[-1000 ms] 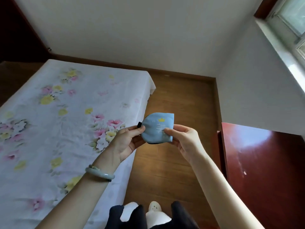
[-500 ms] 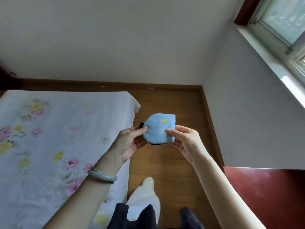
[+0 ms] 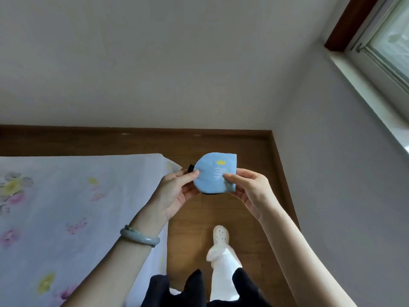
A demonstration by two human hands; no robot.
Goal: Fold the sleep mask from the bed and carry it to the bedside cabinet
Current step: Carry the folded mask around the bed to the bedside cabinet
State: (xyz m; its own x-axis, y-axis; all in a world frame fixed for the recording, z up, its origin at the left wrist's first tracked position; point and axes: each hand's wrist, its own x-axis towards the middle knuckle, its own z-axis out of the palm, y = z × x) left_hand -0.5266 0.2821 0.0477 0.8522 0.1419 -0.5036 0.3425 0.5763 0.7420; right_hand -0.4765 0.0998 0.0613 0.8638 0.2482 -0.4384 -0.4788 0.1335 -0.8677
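Folded blue sleep mask, yellow crown print, white illegible character, between left hand and right hand.

Both forearms are bare; no sleeves are visible on either arm. The left hand and the right hand carry no rings or gloves. The left wrist bears one rigid bangle, pale grey-green, smooth and rounded in section, with a small darker patch along its outer edge. The right wrist carries nothing. A dark, near-black garment with an uneven, pointed hem covers the lower body. One trouser leg is white and loose. One shoe is white, with a rounded toe perforated by small round holes.
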